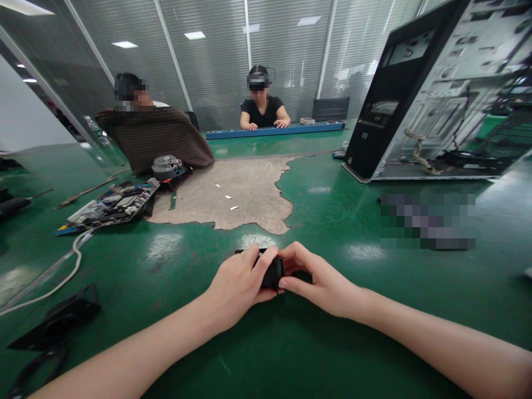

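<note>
In the head view a small black plastic part [272,272] is held just above or on the green table, its exact kind hidden by fingers. My left hand [241,280] wraps over its left side and top, fingers closed on it. From the right, my right hand [313,277] pinches the edge of the same part between thumb and fingers. Both hands meet at the part, in the lower middle of the view. Its underside is out of sight.
An open computer case [386,105] stands at right. A circuit board [116,205] loaded with components lies left, near a white cable [77,257]. A black housing [62,318] rests at lower left. Two people sit across the green table [208,360]; one touches a long blue bar [274,132].
</note>
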Motion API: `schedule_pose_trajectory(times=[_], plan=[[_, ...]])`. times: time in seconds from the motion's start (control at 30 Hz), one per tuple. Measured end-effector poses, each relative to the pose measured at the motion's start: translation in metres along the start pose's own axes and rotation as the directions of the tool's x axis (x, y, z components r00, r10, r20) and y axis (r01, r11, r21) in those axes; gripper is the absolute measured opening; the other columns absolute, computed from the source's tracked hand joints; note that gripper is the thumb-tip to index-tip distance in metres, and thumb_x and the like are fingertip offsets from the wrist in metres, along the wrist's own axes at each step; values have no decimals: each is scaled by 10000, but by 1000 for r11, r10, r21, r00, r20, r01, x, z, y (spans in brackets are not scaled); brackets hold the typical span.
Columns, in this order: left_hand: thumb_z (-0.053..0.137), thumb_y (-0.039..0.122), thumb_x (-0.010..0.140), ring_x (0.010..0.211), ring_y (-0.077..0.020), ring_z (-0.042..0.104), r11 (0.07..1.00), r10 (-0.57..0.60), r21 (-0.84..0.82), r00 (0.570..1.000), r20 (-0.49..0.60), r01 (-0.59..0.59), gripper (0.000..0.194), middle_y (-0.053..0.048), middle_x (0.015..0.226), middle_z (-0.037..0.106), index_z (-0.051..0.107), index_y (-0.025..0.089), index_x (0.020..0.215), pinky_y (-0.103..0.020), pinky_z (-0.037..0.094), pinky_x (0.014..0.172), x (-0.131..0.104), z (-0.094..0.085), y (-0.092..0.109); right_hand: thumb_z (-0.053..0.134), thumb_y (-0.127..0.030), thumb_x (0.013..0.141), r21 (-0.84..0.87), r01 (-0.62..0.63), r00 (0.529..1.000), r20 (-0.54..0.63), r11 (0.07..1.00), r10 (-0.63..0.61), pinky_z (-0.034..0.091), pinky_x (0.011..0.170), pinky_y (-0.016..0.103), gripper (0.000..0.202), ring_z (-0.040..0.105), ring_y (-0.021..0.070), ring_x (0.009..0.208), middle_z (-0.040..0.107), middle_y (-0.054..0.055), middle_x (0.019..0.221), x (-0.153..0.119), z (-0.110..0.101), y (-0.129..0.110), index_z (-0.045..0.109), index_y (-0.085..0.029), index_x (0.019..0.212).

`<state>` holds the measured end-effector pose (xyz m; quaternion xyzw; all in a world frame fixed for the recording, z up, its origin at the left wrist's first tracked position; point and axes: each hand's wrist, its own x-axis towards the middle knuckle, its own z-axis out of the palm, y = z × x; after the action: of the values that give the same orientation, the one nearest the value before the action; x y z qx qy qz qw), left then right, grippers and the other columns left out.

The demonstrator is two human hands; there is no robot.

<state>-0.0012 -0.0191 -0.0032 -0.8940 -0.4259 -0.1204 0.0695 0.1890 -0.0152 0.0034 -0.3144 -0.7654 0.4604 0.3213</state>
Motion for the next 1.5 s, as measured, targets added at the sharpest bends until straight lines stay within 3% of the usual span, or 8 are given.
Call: schedule_pose_trajectory(times=[0.2, 0.37, 0.53, 0.77, 0.9, 1.03, 1.33, 1.5], plan=[[612, 326, 737, 738, -197, 572, 1000, -21, -14, 1000, 1, 21, 681, -42, 965, 473, 168, 247, 1246, -328, 474, 617, 1, -1, 0, 578, -186, 776, -95, 102, 995, -9, 990, -103, 497, 817, 337, 295, 533, 164, 926, 500, 54, 1039, -3, -2, 5, 459, -211, 1046], [582, 399, 749, 747, -207, 573, 1000, -4, -15, 1000, -31, 4, 633, -53, 961, 478, 206, 224, 1227, -334, 477, 620, 1, 1, 0, 517, -226, 826, 13, 51, 997, -56, 999, -50, 518, 761, 305, 143, 570, 135, 831, 524, 32, 947, 1, 1, 4, 482, -198, 962], [592, 409, 743, 758, -214, 571, 1000, -8, 11, 1000, -6, 8, 650, -53, 958, 472, 202, 218, 1227, -334, 480, 619, 1, 1, 1, 513, -192, 826, 79, -29, 999, -30, 996, 31, 514, 751, 311, 203, 587, 137, 824, 551, 28, 913, 3, 3, 0, 432, -194, 1012], [634, 351, 721, 740, -206, 572, 1000, -14, 15, 1000, -8, 14, 699, -44, 958, 468, 180, 237, 1241, -329, 478, 617, 0, 0, 0, 586, -183, 767, -144, 95, 994, -30, 985, -100, 475, 817, 348, 269, 520, 183, 945, 504, 61, 1036, -2, -2, 2, 483, -205, 1015], [609, 399, 733, 747, -211, 571, 1000, 2, 21, 1000, -20, -2, 669, -48, 946, 469, 197, 215, 1228, -330, 480, 622, 1, 1, 0, 502, -201, 831, 15, 68, 997, -47, 998, -67, 502, 778, 309, 122, 560, 139, 865, 496, 44, 995, 0, 1, 3, 483, -196, 951], [609, 409, 732, 752, -211, 568, 999, -1, 33, 1000, -15, 2, 669, -54, 951, 470, 200, 208, 1222, -327, 479, 623, 1, 2, 1, 510, -186, 827, 115, -12, 999, -28, 993, 16, 512, 756, 305, 178, 575, 131, 833, 518, 28, 940, 2, 3, 2, 434, -195, 988], [655, 372, 701, 723, -213, 563, 997, 4, 73, 1000, 14, -5, 735, -61, 946, 469, 174, 193, 1227, -326, 482, 601, 0, -1, 1, 617, -179, 740, -75, 34, 999, 11, 997, -33, 471, 824, 342, 344, 533, 168, 900, 511, 52, 982, -2, -1, 3, 439, -174, 1035], [611, 400, 736, 744, -207, 560, 999, 13, 44, 1000, -6, -13, 672, -51, 939, 467, 189, 198, 1218, -327, 483, 626, 1, 0, 1, 503, -219, 831, 56, 14, 1000, -28, 998, -12, 491, 776, 309, 120, 561, 142, 846, 530, 32, 910, 2, 0, 1, 469, -180, 940]])
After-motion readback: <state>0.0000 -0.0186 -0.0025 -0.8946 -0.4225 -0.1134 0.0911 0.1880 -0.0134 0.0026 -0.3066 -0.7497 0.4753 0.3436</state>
